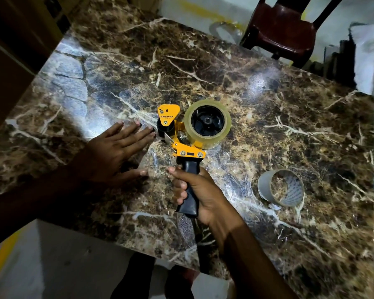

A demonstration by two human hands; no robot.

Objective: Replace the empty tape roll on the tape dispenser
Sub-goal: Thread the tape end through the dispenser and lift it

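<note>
Step in hand: new roll seated on hub, tape end apparently being led out past the front roller; judged late in the task
Right hand (pixel 200 192): fingers wrapped tight round the black pistol handle of the tape dispenser (pixel 181 137), which lies on its side on the table (pixel 289 130)
Left hand (pixel 115 151): spread flat, fingers splayed, holding nothing I can make out; fingertips just beside the black front roller
Technique: keep handle steady, draw the tape flat over the roller, avoid the blade
New tape roll (pixel 207 124): clear, glossy, thick-wound, on black spoked hub
Empty core (pixel 281 187): grey cardboard ring, on its side, well apart to the right
Dispenser frame: orange painted metal, riveted
Table surface: brown veined marble pattern, shiny, wrinkled film over it
</note>
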